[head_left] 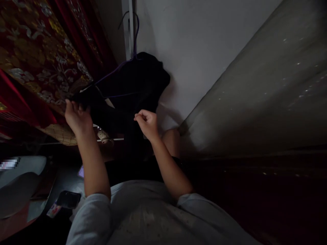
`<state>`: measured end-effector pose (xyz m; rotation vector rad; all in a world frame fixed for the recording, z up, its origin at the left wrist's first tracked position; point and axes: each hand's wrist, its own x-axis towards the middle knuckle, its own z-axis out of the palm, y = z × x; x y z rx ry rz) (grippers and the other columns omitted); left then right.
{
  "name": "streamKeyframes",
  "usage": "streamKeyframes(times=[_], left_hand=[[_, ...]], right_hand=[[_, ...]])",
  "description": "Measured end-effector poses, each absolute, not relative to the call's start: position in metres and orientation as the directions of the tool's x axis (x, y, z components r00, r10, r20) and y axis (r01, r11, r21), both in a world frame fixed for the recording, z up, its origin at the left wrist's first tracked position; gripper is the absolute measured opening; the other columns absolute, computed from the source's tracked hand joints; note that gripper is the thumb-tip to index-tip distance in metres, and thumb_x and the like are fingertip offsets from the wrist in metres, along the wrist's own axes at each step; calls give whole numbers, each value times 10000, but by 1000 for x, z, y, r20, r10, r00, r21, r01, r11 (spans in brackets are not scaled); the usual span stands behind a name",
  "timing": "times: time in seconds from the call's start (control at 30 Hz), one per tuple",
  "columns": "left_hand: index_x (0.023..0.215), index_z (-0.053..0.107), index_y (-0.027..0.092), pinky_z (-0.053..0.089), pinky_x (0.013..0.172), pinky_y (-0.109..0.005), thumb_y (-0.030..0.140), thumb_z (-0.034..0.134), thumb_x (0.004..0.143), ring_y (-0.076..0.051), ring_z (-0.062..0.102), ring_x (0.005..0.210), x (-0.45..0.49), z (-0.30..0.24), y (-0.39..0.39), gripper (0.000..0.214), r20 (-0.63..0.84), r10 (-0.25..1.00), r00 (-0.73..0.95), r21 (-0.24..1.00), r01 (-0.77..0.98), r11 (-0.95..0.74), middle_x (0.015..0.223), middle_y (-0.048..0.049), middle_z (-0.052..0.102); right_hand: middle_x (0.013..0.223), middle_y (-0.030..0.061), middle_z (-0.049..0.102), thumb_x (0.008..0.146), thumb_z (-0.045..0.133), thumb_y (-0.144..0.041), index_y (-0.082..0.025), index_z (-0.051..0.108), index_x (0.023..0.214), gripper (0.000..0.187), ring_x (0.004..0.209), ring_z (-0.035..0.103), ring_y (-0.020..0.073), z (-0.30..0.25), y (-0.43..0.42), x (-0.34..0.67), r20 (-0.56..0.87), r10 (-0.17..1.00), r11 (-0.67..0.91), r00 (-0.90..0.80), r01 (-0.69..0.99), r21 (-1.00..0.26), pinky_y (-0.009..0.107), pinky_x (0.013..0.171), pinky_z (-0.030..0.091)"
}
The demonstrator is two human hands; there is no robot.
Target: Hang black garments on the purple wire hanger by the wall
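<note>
A black garment (138, 85) hangs on a purple wire hanger (120, 66) hooked up by a white wall. My left hand (76, 117) grips the garment's left end, fingers curled into the dark cloth. To the right, just in front of the garment's lower edge, my right hand (146, 123) is raised with its fingers curled into a loose pinch. What they hold, if anything, is hidden in the dark. Both forearms reach up from my light grey sleeves.
A red cloth with gold flowers (38, 51) hangs at the left, a woven straw object (61, 134) below it. A dark phone (68, 199) and a small card (53, 210) lie at lower left. A grey-green slanted surface (255, 102) fills the right.
</note>
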<state>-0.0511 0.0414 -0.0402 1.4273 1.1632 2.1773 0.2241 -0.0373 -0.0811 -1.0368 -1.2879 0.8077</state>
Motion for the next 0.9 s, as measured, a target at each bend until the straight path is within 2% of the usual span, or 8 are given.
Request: streamKeyframes(times=[0.17,0.27,0.4,0.53,0.63,0.7,0.77,0.9], left_hand=[[830,419,228,542,856,-314,641,538,989,-134,640,820,-23,-148,-2,458,244,861,-446,871,-289,-396,740,39,571],[788,440,225,554,714,-299,653,661,908,-124,608,666,16,-180,-23,497,176,935,-308,910,-311,-273,639,54,512],[800,563,202,533,607,-236,564,831,803,-106,611,622,47,-170,-33,450,121,986,-112,947,-284,-148,671,37,579],[937,645,220,539,694,-195,512,777,883,-83,620,711,71,-128,-47,325,192,971,-140,899,-372,-232,763,33,597],[908,708,211,536,745,-202,485,812,860,-95,633,772,96,-105,-66,297,275,944,-183,862,-388,-327,826,11,654],[893,735,207,536,751,-219,498,811,857,-114,642,792,114,-97,-78,303,312,926,-213,877,-310,-366,863,-3,694],[900,749,208,541,755,-241,521,787,872,-135,654,803,127,-92,-87,317,351,908,-230,890,-219,-400,872,-14,716],[956,781,215,556,865,-300,441,730,942,-167,688,902,126,-73,-91,232,526,836,-156,845,-14,-535,927,-33,738]], right_hand=[[561,-15,493,771,566,-424,-221,511,640,248,459,345,85,-100,-53,231,178,949,216,259,-125,-968,253,454,253],[612,-3,559,718,587,-414,-217,473,636,242,435,304,57,-102,-54,243,130,911,246,391,-262,-933,249,444,247],[613,-3,568,691,607,-414,-213,484,643,241,434,307,54,-104,-57,258,89,904,224,418,-285,-932,247,438,244],[567,-21,516,684,648,-445,-209,521,634,272,446,331,70,-111,-63,273,34,950,112,309,-236,-965,245,431,245],[650,-1,578,767,681,-462,-201,644,761,263,599,519,121,-115,-68,280,123,990,129,74,-94,-987,246,554,410],[879,34,690,778,734,-457,-211,692,954,305,842,642,167,-117,-71,280,174,978,170,-114,-42,-985,273,758,517],[1078,48,710,731,805,-419,-228,673,1064,406,1022,661,198,-120,-73,272,185,953,174,-240,-67,-982,307,919,532],[992,24,704,710,773,-397,-233,656,999,352,974,668,203,-122,-75,250,144,957,96,-253,-193,-977,314,895,552]])
